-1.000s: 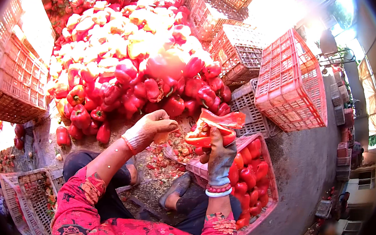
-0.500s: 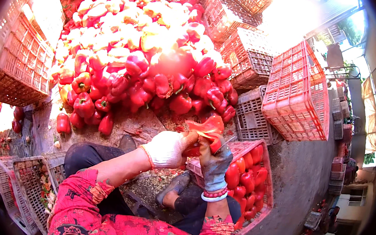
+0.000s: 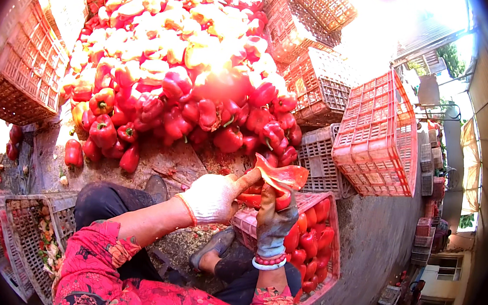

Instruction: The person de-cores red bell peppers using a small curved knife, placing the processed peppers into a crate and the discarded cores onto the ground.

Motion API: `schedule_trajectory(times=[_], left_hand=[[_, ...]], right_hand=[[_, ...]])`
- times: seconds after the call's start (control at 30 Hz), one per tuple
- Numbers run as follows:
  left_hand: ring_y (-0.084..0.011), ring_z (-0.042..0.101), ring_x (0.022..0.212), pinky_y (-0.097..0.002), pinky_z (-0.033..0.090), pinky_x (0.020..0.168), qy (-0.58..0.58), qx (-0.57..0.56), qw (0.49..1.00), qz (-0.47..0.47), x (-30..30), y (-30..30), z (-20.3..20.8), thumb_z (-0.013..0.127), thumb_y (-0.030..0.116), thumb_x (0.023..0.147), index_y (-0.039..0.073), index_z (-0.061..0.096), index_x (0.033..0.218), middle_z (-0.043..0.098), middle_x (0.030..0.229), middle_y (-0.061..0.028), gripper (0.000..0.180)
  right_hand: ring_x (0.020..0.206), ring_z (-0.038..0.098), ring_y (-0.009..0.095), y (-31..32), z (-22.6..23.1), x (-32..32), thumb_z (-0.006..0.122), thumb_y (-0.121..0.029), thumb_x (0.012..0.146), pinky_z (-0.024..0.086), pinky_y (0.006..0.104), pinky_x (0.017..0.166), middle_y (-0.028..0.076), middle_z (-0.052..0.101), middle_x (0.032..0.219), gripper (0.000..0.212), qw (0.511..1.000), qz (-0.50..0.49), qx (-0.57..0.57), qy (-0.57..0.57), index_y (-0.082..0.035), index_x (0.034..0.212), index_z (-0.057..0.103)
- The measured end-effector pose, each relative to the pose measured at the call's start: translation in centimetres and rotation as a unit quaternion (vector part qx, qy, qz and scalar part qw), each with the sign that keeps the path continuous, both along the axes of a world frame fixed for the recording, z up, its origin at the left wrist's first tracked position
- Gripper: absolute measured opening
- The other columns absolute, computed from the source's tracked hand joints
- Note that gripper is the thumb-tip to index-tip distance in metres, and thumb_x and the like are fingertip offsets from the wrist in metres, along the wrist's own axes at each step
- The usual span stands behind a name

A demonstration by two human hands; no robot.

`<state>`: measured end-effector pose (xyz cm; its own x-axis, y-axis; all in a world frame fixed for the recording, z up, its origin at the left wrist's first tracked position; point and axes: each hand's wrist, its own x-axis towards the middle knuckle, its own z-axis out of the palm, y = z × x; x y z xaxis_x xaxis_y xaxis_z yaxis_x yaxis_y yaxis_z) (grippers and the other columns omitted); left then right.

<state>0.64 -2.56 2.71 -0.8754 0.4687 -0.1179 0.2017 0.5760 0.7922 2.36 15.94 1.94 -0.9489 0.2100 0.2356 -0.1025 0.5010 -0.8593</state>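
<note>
Entry 1, opened red pepper [image 3: 279, 179]: I see it at centre frame, split and spread flat, held directly above the near corner of the pink crate [image 3: 327, 264], which lies at 4 o'clock from it.

Entry 2, left hand [image 3: 212, 197]: white glove, fingers closed together, the thumb and forefinger pressed onto the pepper's left edge. I cannot tell whether a knife sits in that fist; glare and the glove hide it.

Entry 3, right hand [image 3: 274, 222]: grey glove, clamped on the pepper from below, cupping its lower half.

Entry 4, pink crate: partly filled with whole red peppers, resting just beside the person's knee.

Entry 5, pepper heap [image 3: 174, 88]: at 11 o'clock from the hands, red and yellow, well apart from them, with strays at its foot.

Entry 6, empty crates [image 3: 375, 141]: stacked at 2 o'clock.

Entry 7, scrap crates [image 3: 28, 232]: at 8 o'clock, holding trimmings.

Risks, in my judgement:
- The wet, thin flesh may tear between 2 opposed grips, dropping half onto the dirty ground.
- Seeds and core bits may fall into the pink crate, since the pepper hangs right over it.
- If a blade is hidden in the left hand, it points toward the right palm; a slip would cut the glove.
- Sun glare at 12 o'clock could hide rot spots.
</note>
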Motion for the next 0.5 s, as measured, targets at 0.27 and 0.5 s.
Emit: schedule_trajectory(times=[0.27, 0.5], left_hand=[[-0.0294, 0.071, 0.105, -0.0379, 0.055, 0.091, -0.191, 0.203, 0.96, 0.027, -0.7, -0.4, -0.2, 0.082, 0.03, 0.079, 0.008, 0.042, 0.142, 0.071, 0.112, -0.0182, 0.078], [-0.0248, 0.071, 0.101, -0.0359, 0.056, 0.088, -0.121, 0.282, 0.952, 0.012, -1.4, -1.2, -1.2, 0.084, 0.032, 0.078, 0.007, 0.049, 0.135, 0.07, 0.108, -0.0195, 0.072]], right_hand=[[0.081, 0.071, 0.022, -0.4, 0.3, 0.2, 0.071, -0.026, 0.099, 0.056, 0.0352, 0.072, 0.012, 0.074, 0.092, 0.028, 0.985, 0.05, 0.112, 0.119, -0.001, 0.108, 0.071], [0.061, 0.06, 0.012, 2.5, -1.5, -0.3, 0.07, -0.031, 0.1, 0.046, 0.028, 0.054, 0.004, 0.069, 0.081, 0.028, 0.998, -0.047, -0.04, -0.003, -0.003, 0.106, 0.07]])
